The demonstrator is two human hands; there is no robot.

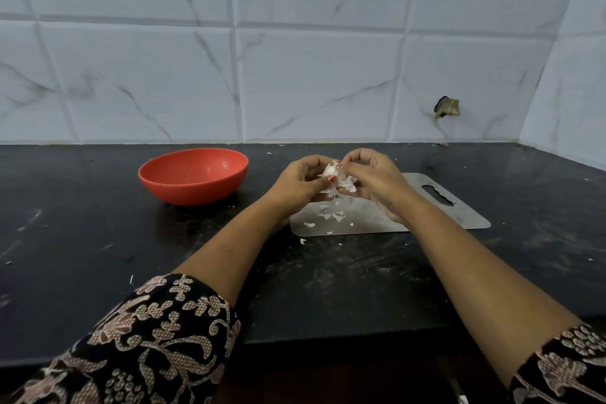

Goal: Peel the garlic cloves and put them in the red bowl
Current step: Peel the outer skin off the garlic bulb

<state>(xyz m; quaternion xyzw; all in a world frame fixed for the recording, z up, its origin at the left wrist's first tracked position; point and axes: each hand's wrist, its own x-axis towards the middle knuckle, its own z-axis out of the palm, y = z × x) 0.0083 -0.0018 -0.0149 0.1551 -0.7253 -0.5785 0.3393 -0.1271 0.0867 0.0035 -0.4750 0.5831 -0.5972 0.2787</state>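
Observation:
A white garlic bulb with loose papery skin is held above the steel cutting board. My left hand grips it from the left, thumb on its front. My right hand pinches the skin at the top from the right. The red bowl stands on the black counter to the left of my hands; nothing shows inside it. Torn bits of garlic skin lie on the board below my hands.
The black counter runs to a tiled wall behind and a corner at the right. The board has a handle slot at its right end. A few skin flakes lie on the counter by the board's front edge.

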